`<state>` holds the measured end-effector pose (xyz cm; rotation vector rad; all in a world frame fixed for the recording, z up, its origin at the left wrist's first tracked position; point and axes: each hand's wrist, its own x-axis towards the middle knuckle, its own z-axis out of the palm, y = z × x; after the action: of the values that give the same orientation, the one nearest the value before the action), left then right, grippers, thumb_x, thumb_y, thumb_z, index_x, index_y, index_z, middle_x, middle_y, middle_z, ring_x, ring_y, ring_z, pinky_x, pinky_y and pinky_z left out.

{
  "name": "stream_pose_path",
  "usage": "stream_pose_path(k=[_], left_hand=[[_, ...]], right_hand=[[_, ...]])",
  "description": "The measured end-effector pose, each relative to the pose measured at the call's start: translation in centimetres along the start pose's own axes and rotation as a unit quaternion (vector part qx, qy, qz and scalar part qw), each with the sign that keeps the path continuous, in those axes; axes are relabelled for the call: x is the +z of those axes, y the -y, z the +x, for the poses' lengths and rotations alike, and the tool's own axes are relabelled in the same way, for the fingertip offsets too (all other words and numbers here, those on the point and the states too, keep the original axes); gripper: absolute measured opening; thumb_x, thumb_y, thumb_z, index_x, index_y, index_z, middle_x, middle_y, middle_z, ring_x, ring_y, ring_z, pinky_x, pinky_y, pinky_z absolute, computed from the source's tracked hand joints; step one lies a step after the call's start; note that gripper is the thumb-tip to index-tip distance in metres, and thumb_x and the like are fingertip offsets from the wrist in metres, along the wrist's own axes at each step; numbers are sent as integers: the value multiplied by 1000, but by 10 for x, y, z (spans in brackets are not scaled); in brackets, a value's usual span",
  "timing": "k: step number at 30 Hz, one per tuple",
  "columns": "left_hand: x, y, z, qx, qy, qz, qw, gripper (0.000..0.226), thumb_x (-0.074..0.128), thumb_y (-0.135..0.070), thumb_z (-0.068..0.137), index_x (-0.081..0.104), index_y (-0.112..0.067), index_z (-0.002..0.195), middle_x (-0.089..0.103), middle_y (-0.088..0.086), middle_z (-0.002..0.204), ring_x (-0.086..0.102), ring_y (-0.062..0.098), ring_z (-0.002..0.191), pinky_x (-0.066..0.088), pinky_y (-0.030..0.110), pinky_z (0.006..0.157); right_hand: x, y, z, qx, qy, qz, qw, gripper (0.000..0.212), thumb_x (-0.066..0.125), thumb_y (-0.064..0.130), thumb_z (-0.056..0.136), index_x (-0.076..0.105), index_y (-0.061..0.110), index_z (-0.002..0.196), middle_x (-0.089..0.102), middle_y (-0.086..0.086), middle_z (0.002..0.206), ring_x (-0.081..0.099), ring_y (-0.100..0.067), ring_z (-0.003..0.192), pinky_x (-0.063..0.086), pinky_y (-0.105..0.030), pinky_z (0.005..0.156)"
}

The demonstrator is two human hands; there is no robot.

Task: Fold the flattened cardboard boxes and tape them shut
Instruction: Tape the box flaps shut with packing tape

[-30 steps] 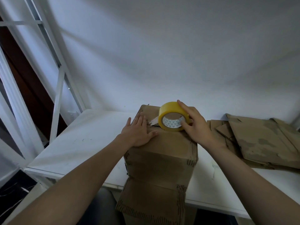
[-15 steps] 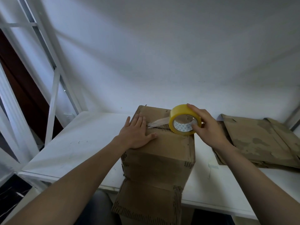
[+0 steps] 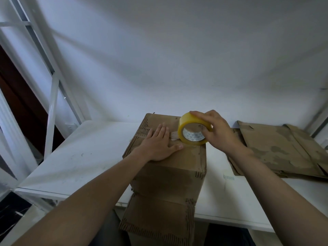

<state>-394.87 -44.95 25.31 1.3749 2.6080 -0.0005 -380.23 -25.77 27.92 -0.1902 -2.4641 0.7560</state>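
A folded brown cardboard box (image 3: 177,167) stands on the white table (image 3: 85,157), its lower flaps hanging over the front edge. My left hand (image 3: 158,144) lies flat, palm down, on the box's top, pressing the flaps near the seam. My right hand (image 3: 216,134) grips a yellow roll of tape (image 3: 192,130), held on edge at the top's right side. A short clear strip of tape (image 3: 174,135) runs from the roll to under my left fingers.
A pile of flattened cardboard boxes (image 3: 284,150) lies on the table to the right. A white wall rises behind. A white metal frame (image 3: 53,96) stands at the left. The table's front edge (image 3: 71,194) is near my body.
The roll travelled right along the seam, drawing out tape, and now sits back nearer my left hand with a shorter strip. My left hand stayed pressed on the box.
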Motion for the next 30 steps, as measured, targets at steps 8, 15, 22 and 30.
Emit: stream_pose_path(k=[8,15,22,30], left_hand=[[-2,-5,1,-5,-2,8,1000,105,15,-81,88,-10,-7,158,-19,10,165,-19,22,152,-7,49,124],[4,-44,16,35,-16,9,999,101,17,-80,91,-7,-9,159,-13,10,167,-17,20,153,-9,59,120],[5,-33,10,34,-12,2,999,101,16,-79,90,-6,-9,159,-15,6,167,-17,18,152,-7,57,122],[2,-37,11,16,2,9,1000,105,15,-82,87,-9,-8,158,-19,8,166,-19,20,152,-6,61,120]], right_hand=[[-12,-18,-18,38,-37,43,998,70,58,0,93,45,52,139,51,6,116,50,-7,102,46,-12,75],[-2,-29,-30,35,-33,69,996,71,60,9,98,31,47,150,48,5,122,50,-11,111,50,-19,86],[-16,-24,-18,23,-37,16,999,72,56,-5,87,51,47,138,48,3,110,52,-13,101,48,-25,84],[-31,-63,-60,77,4,-3,997,76,56,-15,82,57,46,127,56,-2,116,48,-12,105,45,-34,93]])
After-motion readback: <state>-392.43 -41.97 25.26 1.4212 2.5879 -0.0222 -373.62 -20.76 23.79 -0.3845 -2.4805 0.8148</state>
